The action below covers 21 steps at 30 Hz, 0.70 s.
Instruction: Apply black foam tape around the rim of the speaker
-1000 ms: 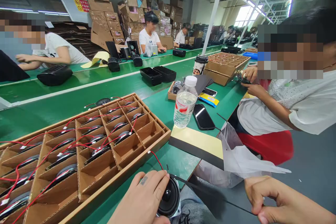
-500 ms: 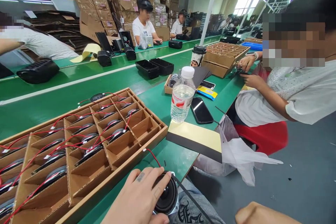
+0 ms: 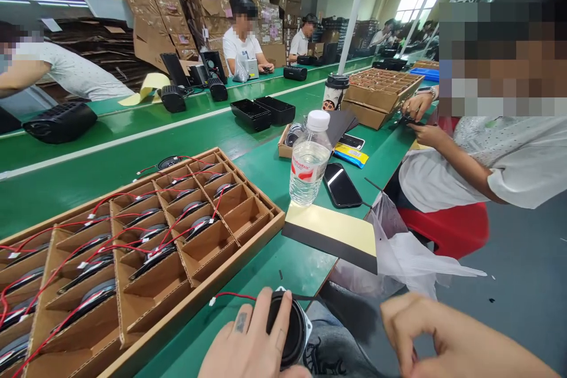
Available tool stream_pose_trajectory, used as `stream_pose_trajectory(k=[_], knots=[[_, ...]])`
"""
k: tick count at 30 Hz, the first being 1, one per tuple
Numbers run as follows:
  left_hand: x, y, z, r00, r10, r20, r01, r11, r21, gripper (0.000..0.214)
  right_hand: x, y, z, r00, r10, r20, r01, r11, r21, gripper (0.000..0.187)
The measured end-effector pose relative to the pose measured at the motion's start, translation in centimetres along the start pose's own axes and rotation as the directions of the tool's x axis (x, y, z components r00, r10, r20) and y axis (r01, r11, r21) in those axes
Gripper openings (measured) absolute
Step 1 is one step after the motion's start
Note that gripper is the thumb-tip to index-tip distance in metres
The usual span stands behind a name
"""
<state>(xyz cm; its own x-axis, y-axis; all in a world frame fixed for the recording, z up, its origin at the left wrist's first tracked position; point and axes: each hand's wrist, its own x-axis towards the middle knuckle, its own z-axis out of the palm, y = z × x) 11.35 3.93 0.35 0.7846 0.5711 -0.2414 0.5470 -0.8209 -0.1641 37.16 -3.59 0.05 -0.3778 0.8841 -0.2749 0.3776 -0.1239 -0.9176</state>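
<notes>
My left hand (image 3: 252, 336) is closed over a small round loudspeaker (image 3: 295, 331) with a black cone and a pale metal frame. Its fingers lie across the cone, near the table edge above my lap. A red wire (image 3: 234, 293) with a white plug runs out from the speaker to the left. At the speaker's upper right edge lies a thin black strip (image 3: 305, 297); where its far end goes is hard to see. My right hand (image 3: 425, 331) is in the air to the right, fingers curled as in a pinch. Whatever it may hold is hidden.
A cardboard tray (image 3: 239, 242) with dividers holds several wired speakers at left. Before me are yellow-backed black sheets (image 3: 332, 230), a water bottle (image 3: 308, 165) and a phone (image 3: 342, 185). A co-worker (image 3: 469, 147) sits at right; black housings (image 3: 274, 111) stand on the green conveyor.
My right hand has risen from the bottom edge and come further into view. My left hand and the speaker have shifted slightly right, and the red wire's plug has swung left and down.
</notes>
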Motion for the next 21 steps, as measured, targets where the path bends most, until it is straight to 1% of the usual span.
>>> stream_pose_trajectory(k=[2,4,5,7,8,10,12,14,17,21], knots=[[0.4,-0.9,-0.8,0.993,0.069,0.097,-0.068,0.998,-0.017,0.072,0.2,0.2,-1.4,0.994,-0.054,-0.095,0.054,0.999,0.000,0.025],[0.8,-2.2,-1.7,0.968,0.150,0.201,-0.130,0.986,-0.108,0.080,0.4,0.9,-2.3,0.980,-0.102,-0.169,0.105,0.994,0.010,0.026],[1.0,-2.9,-2.0,0.955,0.195,0.224,-0.158,0.972,-0.174,0.084,0.6,1.3,-2.5,0.973,-0.117,-0.197,0.121,0.993,0.008,0.026],[1.2,-3.9,-2.2,0.948,0.236,0.215,-0.180,0.952,-0.249,0.085,0.8,1.8,-2.9,0.962,-0.149,-0.229,0.149,0.989,-0.015,0.027],[1.2,-4.2,-2.1,0.953,0.227,0.203,-0.175,0.954,-0.244,0.083,0.9,2.0,-3.1,0.957,-0.159,-0.244,0.156,0.987,-0.031,0.027],[1.1,-4.2,-1.6,0.968,0.170,0.187,-0.134,0.973,-0.189,0.079,1.2,2.1,-3.5,0.937,-0.169,-0.305,0.158,0.985,-0.063,0.026],[0.9,-3.7,-1.0,0.979,0.111,0.169,-0.088,0.986,-0.140,0.076,1.6,2.3,-3.8,0.909,-0.172,-0.380,0.149,0.985,-0.090,0.024],[0.5,-3.1,-0.5,0.989,0.070,0.130,-0.053,0.991,-0.126,0.073,2.1,2.7,-4.0,0.889,-0.169,-0.426,0.135,0.985,-0.109,0.024],[0.0,-2.4,-0.3,0.997,0.026,0.075,-0.015,0.989,-0.144,0.072,2.7,3.5,-4.0,0.890,-0.164,-0.426,0.123,0.985,-0.122,0.024],[-0.2,-1.8,-1.2,0.998,-0.045,0.036,0.049,0.992,-0.114,0.073,2.2,4.4,-3.6,0.898,-0.162,-0.408,0.120,0.985,-0.127,0.023]])
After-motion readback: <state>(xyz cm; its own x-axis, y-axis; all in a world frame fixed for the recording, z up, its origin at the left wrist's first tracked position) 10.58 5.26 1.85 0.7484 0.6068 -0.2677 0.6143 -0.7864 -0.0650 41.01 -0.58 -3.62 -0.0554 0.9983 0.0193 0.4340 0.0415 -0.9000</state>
